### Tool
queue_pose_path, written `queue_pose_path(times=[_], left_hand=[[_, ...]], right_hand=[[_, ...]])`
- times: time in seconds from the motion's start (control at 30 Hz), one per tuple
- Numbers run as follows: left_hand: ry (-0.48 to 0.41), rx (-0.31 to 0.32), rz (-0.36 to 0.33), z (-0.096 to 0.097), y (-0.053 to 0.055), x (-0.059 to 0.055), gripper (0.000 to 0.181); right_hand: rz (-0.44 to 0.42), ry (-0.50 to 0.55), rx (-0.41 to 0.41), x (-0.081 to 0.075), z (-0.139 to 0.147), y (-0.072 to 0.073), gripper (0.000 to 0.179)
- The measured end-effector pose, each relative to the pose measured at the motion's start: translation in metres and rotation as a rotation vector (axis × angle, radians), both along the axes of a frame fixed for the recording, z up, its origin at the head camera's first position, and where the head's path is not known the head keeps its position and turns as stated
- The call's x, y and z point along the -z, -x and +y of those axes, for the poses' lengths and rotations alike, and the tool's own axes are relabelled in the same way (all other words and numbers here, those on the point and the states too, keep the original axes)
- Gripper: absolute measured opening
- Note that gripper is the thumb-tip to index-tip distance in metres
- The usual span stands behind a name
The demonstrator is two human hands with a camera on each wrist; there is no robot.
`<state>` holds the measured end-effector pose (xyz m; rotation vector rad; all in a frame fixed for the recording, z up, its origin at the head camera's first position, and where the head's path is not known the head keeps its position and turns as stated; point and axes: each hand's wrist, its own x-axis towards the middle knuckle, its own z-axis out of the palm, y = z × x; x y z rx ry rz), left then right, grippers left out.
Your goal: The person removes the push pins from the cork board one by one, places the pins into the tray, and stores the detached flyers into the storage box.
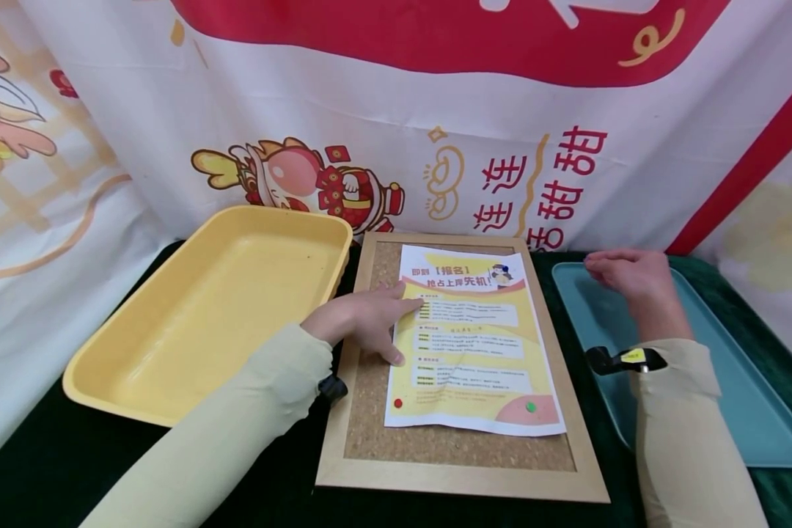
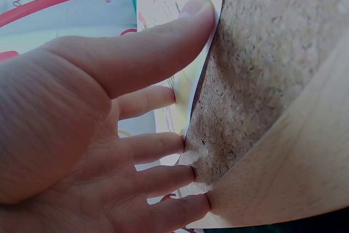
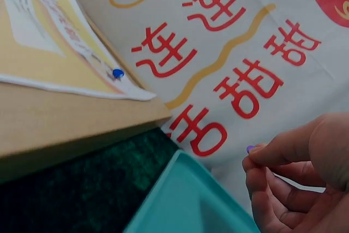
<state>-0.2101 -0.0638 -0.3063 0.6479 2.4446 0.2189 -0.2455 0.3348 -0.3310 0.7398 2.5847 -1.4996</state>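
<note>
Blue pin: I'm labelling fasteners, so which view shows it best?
The right wrist view: the blue pin looks largest there. The head view shows it as a small dot; the left wrist view doesn't show it.

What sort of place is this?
Likely a staged tabletop workspace: printed cartoon backdrop, dark green cloth, and a corkboard between a yellow tray and a blue-green tray.

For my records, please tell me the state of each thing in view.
Wood-framed brown cork board: face up.
Yellow-and-white printed paper sheet: lying on board.
Round red pin, green pin, blue pin: on sheet.
Small purple object: pinched by right hand.
Left hand: spread, touching sheet.
Yellow rectangular tray: open side up.
Teal rectangular tray: open side up.
</note>
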Motion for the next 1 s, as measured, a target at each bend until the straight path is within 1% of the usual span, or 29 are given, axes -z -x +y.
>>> queue_pose_path(times=[0.17,0.27,0.37,0.6,0.87,1.0], left_hand=[[0.001,0.0,0.004,0.0,-0.001,0.0,0.097],[0.0,0.001,0.006,-0.002,0.0,0.0,0.097],[-0.002,0.001,0.008,-0.003,0.0,0.0,0.096],[0.0,-0.002,0.007,-0.004,0.0,0.0,0.096],[0.0,0.002,0.009,-0.002,-0.001,0.0,0.096],[-0.004,0.012,0.008,0.0,0.001,0.001,0.095]], right_hand=[[-0.06,-0.023,0.024,0.011,0.008,0.002,0.056],[-0.077,-0.05,0.008,0.018,0.013,0.004,0.055],[-0.079,-0.078,-0.024,0.022,0.015,0.006,0.053],[-0.085,-0.121,-0.054,0.024,0.011,0.007,0.05],[-0.107,-0.13,-0.054,0.027,0.012,0.009,0.048],[-0.111,-0.128,-0.051,0.028,0.015,0.009,0.049]])
